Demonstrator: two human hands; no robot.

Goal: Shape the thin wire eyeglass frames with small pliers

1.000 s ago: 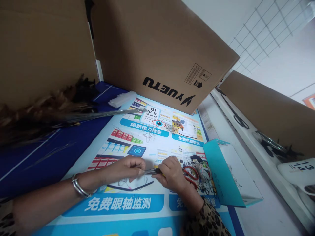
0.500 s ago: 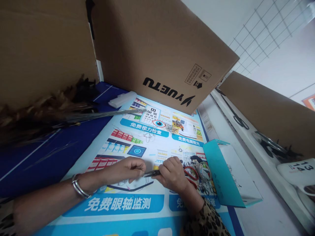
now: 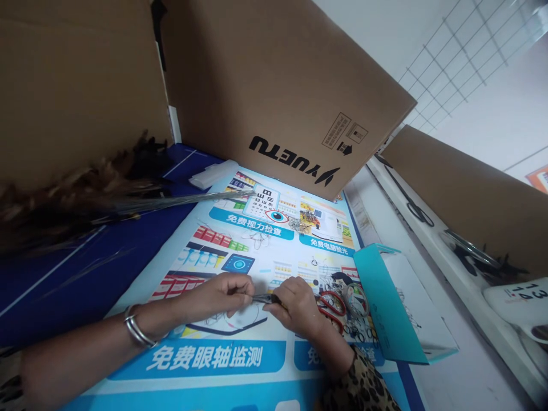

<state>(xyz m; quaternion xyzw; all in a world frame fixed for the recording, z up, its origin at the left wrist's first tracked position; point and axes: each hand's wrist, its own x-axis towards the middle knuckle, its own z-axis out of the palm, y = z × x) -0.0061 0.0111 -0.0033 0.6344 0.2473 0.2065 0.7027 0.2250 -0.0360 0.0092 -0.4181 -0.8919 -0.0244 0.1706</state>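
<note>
Big cardboard box (image 3: 278,85) walls off the back of the blue desk (image 3: 85,268), and the printed poster (image 3: 222,359) lies flat as a pale mat under your work, with the feather duster (image 3: 72,200) off to the left. Your left hand (image 3: 214,294) is pinched shut on a small piece (image 3: 250,297), too fine to make out, low over the poster. Your right hand (image 3: 297,305) is fisted around the pliers (image 3: 263,298), nose aimed left so the tips meet those fingertips, forearms low, for steadiness I'd say
</note>
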